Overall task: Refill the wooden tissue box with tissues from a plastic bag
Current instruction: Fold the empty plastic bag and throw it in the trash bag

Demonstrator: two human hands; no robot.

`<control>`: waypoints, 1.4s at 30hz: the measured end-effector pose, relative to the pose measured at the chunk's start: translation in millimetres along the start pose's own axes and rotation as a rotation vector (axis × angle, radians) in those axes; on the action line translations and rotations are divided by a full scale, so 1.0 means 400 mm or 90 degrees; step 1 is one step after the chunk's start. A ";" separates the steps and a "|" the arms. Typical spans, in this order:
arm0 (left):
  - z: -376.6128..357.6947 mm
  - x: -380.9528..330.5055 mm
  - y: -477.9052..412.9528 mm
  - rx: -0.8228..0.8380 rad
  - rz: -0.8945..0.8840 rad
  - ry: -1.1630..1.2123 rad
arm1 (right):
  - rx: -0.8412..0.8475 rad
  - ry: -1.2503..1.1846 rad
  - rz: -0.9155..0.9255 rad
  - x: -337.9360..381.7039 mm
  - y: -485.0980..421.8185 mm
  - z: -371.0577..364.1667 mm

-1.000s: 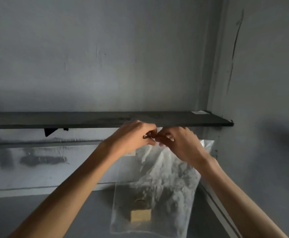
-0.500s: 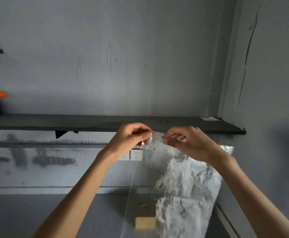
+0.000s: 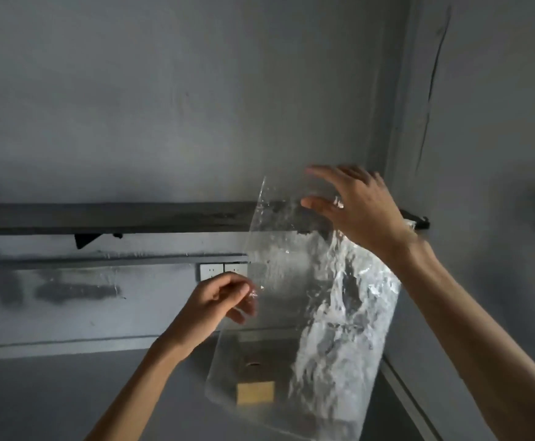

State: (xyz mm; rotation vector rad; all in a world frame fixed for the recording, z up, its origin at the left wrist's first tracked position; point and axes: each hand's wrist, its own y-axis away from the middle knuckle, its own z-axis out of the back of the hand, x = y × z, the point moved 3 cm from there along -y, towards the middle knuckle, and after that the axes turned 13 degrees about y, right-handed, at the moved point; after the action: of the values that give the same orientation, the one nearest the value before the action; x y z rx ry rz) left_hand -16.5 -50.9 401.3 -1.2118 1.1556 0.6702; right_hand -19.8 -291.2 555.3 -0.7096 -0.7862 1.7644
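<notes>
A clear plastic bag (image 3: 279, 281) hangs in front of me, with white tissues (image 3: 339, 338) bunched along its right side. My left hand (image 3: 218, 303) pinches the bag's left edge, low down. At the bag's upper right my right hand (image 3: 355, 205) has its fingers spread, and I cannot tell whether it grips the plastic. Seen through the bag, the wooden tissue box (image 3: 255, 385) stands on the grey counter (image 3: 53, 399) below, its round opening on top.
A dark shelf (image 3: 100, 218) runs along the grey wall at hand height. White wall sockets (image 3: 223, 270) sit below it, left of the bag. A side wall (image 3: 498, 154) closes in on the right, meeting the counter in a corner.
The hands have pulled apart: the left dropped down and left with the bag's edge, the right rose and spread its fingers. The bag's mouth has been spread wide.
</notes>
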 end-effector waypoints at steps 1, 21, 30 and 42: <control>0.003 0.007 0.002 -0.026 -0.013 0.020 | -0.063 0.059 -0.020 -0.005 0.035 0.009; 0.085 0.100 0.091 -0.131 0.106 0.056 | 0.301 -0.765 -0.467 -0.120 0.484 -0.304; 0.079 0.074 0.072 -0.138 0.019 0.120 | 0.138 -0.736 -0.381 -0.111 0.433 -0.251; 0.091 -0.029 0.038 -0.103 -0.041 -0.018 | 0.142 -0.701 -0.312 -0.140 0.374 -0.203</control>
State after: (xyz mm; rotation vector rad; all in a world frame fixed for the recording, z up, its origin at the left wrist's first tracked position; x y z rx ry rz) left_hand -22.2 -10.5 404.3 -1.3658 1.0508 0.7413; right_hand -25.0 -368.3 393.4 0.6597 -1.2980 1.6521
